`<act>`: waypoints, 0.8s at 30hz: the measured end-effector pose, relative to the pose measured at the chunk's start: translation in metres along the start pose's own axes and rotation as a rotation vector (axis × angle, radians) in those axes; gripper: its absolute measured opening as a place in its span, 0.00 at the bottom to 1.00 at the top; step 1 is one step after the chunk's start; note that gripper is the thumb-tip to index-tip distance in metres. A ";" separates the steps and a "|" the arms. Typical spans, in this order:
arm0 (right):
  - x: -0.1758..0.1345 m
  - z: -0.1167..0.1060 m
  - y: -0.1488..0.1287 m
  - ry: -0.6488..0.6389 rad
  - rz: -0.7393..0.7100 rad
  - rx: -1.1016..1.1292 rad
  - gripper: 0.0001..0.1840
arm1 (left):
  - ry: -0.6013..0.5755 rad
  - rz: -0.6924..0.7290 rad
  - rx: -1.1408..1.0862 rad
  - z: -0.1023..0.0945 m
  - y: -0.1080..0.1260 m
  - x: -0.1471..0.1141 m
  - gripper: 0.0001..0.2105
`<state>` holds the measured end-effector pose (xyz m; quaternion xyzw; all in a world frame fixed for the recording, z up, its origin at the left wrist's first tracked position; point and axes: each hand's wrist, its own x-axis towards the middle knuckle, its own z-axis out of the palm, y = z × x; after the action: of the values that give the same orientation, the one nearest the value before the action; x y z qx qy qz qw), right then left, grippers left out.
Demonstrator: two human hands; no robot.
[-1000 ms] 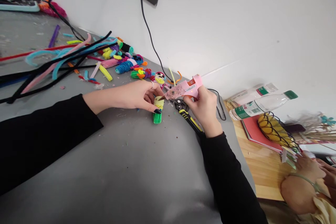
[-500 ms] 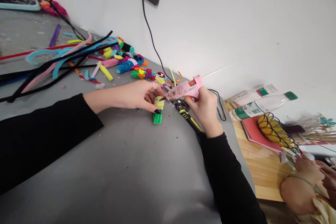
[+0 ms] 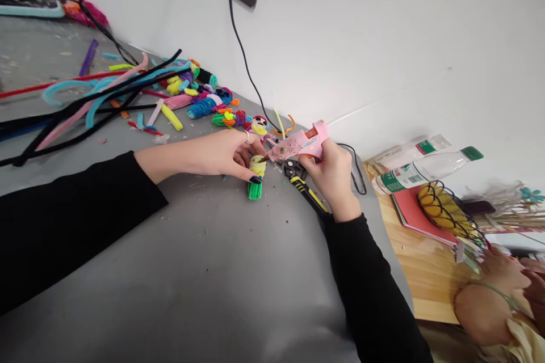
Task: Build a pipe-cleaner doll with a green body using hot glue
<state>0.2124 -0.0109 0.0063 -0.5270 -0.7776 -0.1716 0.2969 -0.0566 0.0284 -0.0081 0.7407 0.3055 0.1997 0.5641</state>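
With thumb and fingers, my left hand grips a small yellow and green pipe-cleaner figure down on the grey tabletop. A pink hot glue gun is in my right hand, fingers wrapped round its handle. The gun's dark nozzle points left and meets, or almost meets, the yellow part of the figure; exact contact I cannot tell. Beneath the gun and right wrist lie wire strippers with black and yellow handles. The far side of the figure is hidden by my left fingers.
Loose pipe cleaners spread over the left of the grey table. Several finished-looking pipe-cleaner figures lie near the wall. On the wooden table at right are a plastic bottle, a yellow basket and another person's hands.
Almost nothing differs. Both hands, the figure and the glue gun keep their places; the other person's hands at right shift slightly.
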 end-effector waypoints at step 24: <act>0.003 -0.010 0.007 0.074 -0.194 -0.026 0.04 | -0.035 -0.002 -0.002 0.000 0.000 0.000 0.27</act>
<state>0.2209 -0.0117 0.0154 -0.4464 -0.8111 -0.2288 0.3007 -0.0569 0.0284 -0.0082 0.7432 0.2960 0.1865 0.5704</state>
